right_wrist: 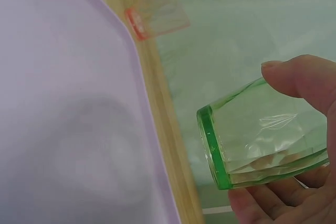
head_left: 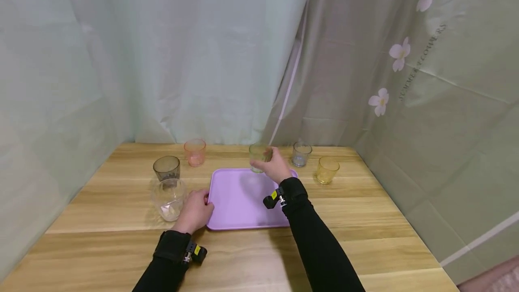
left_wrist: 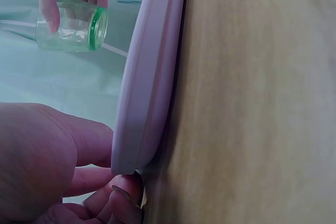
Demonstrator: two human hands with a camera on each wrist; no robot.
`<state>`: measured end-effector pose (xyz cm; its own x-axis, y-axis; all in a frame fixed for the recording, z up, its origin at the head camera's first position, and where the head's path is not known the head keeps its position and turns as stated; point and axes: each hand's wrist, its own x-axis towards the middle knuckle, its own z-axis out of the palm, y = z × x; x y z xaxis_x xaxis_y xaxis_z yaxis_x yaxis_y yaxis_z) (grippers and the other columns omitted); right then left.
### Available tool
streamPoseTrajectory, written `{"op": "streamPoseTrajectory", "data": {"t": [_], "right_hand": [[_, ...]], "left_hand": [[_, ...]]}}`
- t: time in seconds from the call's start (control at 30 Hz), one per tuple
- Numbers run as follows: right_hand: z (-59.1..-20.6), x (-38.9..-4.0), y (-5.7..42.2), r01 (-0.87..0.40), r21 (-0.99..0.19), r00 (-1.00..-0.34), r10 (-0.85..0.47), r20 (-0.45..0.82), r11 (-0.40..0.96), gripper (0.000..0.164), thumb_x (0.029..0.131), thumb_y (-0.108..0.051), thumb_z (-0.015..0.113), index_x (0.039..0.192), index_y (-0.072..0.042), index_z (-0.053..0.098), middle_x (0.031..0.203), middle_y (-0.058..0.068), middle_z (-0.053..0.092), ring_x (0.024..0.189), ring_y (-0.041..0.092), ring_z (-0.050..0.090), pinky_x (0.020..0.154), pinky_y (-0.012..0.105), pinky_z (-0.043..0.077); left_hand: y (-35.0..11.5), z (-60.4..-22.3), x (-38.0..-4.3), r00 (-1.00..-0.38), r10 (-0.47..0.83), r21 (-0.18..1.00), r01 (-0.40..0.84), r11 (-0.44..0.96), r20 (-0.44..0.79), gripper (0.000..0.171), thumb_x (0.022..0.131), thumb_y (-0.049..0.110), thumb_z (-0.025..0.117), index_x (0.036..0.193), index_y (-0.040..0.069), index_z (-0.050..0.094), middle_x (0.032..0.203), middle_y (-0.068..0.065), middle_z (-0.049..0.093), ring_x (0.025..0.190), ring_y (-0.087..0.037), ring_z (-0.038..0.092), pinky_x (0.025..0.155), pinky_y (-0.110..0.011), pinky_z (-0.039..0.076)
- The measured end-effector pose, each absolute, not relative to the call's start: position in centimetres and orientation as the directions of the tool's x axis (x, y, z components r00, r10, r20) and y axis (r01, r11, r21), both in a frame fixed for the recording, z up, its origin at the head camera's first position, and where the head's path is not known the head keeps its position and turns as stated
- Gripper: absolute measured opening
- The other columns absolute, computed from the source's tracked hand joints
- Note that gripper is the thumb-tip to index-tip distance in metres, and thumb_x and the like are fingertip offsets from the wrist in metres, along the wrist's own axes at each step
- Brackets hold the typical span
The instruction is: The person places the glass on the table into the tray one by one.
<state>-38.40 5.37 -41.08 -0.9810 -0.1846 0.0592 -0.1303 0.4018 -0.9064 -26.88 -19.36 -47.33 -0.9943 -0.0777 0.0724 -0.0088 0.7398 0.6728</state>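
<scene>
My right hand [head_left: 276, 166] grips a green clear tumbler [head_left: 257, 151] over the far edge of the purple tray [head_left: 239, 202]. In the right wrist view the green tumbler [right_wrist: 262, 135] lies between thumb and fingers, its thick base toward the tray, clear of the table. At the tray's left edge, my left hand [head_left: 196, 211] holds the rim. The left wrist view has its thumb and fingers close round the tray's edge [left_wrist: 144, 87], with fingertips at the underside. Right beside that hand stands a large colourless clear cup [head_left: 169, 202].
Behind the colourless cup is a smoky brown tumbler [head_left: 166, 168]. A pink tumbler [head_left: 195, 152] stands at the back left. On the back right are a bluish-grey tumbler [head_left: 301, 154] and a yellow one [head_left: 326, 170]. Pale curtains [head_left: 211, 57] hang along the wooden table's [head_left: 344, 233] back and sides.
</scene>
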Motion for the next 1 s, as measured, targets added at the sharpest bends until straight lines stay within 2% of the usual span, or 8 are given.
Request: {"op": "streamPoseTrajectory", "data": {"t": [0.23,0.33,0.6,0.77,1.0], "right_hand": [[-41.7,-38.7,4.2,-0.136,-0.923,-0.976,-0.209,0.062,0.360,0.083,0.094,-0.030,0.086,0.159,-0.001,0.043,0.154,0.019,0.057,0.137,0.036,0.055,0.117,0.051,0.047],[-42.1,-38.8,3.8,-0.137,-0.926,-0.974,-0.218,0.062,0.351,0.083,0.094,-0.030,0.087,0.158,0.000,0.044,0.155,0.020,0.057,0.137,0.036,0.055,0.118,0.051,0.047],[-43.0,-38.3,2.9,-0.153,-0.923,-0.968,-0.243,0.068,0.353,0.079,0.094,-0.030,0.086,0.154,0.001,0.046,0.150,0.021,0.058,0.133,0.036,0.056,0.116,0.051,0.048],[-43.4,-38.2,2.2,-0.167,-0.922,-0.964,-0.254,0.078,0.350,0.082,0.093,-0.028,0.086,0.157,0.003,0.044,0.152,0.023,0.057,0.135,0.036,0.057,0.117,0.052,0.047],[-44.0,-38.4,1.7,-0.164,-0.917,-0.963,-0.261,0.068,0.364,0.084,0.092,-0.033,0.088,0.156,0.003,0.046,0.147,0.020,0.060,0.125,0.032,0.058,0.109,0.048,0.049]], "left_hand": [[-19.4,-47.2,-27.0,-0.993,-0.091,0.673,-0.019,0.739,0.072,0.042,0.098,0.004,0.065,0.136,-0.014,0.066,0.104,-0.021,0.067,0.102,-0.036,0.061,0.091,-0.051,0.053],[-19.4,-47.2,-27.0,-0.992,-0.090,0.675,-0.009,0.738,0.085,0.040,0.098,0.004,0.065,0.134,-0.014,0.067,0.099,-0.018,0.067,0.097,-0.033,0.062,0.086,-0.048,0.054],[-19.2,-47.2,-26.7,-0.991,-0.075,0.675,0.019,0.738,0.109,0.037,0.097,0.002,0.066,0.129,-0.014,0.069,0.091,-0.013,0.067,0.090,-0.029,0.063,0.080,-0.043,0.054],[-19.3,-47.2,-26.6,-0.989,-0.074,0.674,0.031,0.738,0.126,0.036,0.095,0.001,0.065,0.127,-0.014,0.070,0.088,-0.013,0.067,0.087,-0.028,0.063,0.076,-0.039,0.052],[-19.3,-47.4,-26.6,-0.990,-0.079,0.684,0.025,0.729,0.119,0.037,0.095,0.001,0.065,0.128,-0.014,0.070,0.088,-0.012,0.066,0.086,-0.027,0.062,0.073,-0.036,0.051]]}}
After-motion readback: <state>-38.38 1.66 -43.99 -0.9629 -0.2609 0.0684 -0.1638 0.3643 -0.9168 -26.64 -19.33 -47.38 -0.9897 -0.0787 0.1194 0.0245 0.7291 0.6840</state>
